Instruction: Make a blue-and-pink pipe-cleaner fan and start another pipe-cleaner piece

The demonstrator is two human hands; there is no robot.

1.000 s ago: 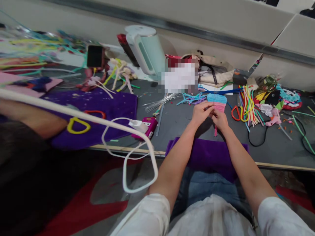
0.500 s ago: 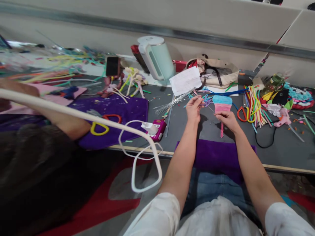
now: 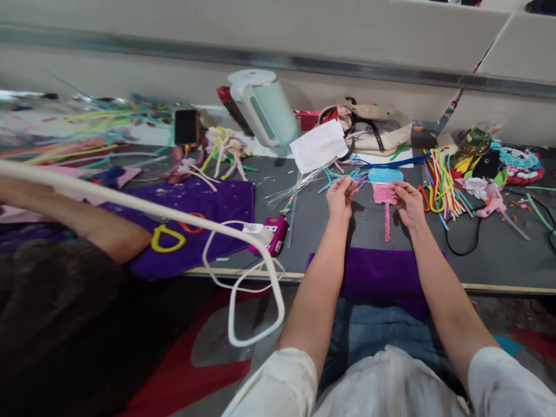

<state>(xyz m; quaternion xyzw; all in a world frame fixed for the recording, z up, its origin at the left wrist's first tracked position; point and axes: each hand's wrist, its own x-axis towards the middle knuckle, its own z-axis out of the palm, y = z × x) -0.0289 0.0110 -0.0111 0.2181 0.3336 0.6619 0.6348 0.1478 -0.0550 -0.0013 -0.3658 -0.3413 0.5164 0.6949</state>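
A flat piece of blue and pink pipe cleaners [image 3: 383,193] with a pink stem pointing toward me lies on the grey table between my hands. My left hand [image 3: 341,198] is pinched closed just left of it, and a fine pale wire [image 3: 379,183] seems to stretch from there across the piece. At its right edge, my right hand [image 3: 409,202] has its thumb and fingertips pressed together at the wire's other end. The wire is so thin that its ends are hidden in the fingers. Loose purple and teal pipe cleaners [image 3: 332,179] lie behind my left hand.
A bundle of thin wires [image 3: 299,186] lies left of my hands, near a purple-pink power adapter [image 3: 274,234]. Colourful pipe cleaners [image 3: 447,188] and scissors [image 3: 435,202] lie right. A kettle [image 3: 271,113] stands behind. At left, a white bar [image 3: 143,194] crosses another person's arm [image 3: 95,223].
My right hand has let go of the pink part of the piece and moved to its right edge. My left hand stays pinched. The camera view has shifted slightly.
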